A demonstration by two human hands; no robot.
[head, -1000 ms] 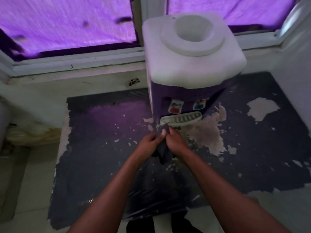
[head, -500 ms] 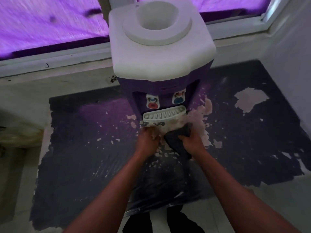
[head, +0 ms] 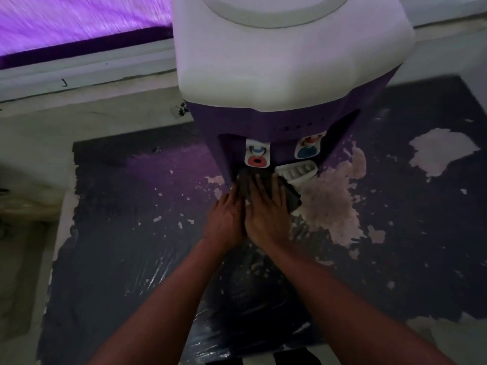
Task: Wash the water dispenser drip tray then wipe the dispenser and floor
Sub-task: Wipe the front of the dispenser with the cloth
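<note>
Two hands (head: 226,219) (head: 266,214), cloth (head: 293,198) half-cover drip tray (head: 297,172).

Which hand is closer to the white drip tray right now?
Right. The right hand lies flat on the dark cloth at the left end of the drip tray; the left hand sits farther left.

Smooth plastic dispenser (head: 290,61), dark matt cloth (head: 291,197), glossy flaking floor paint (head: 131,246)
</note>
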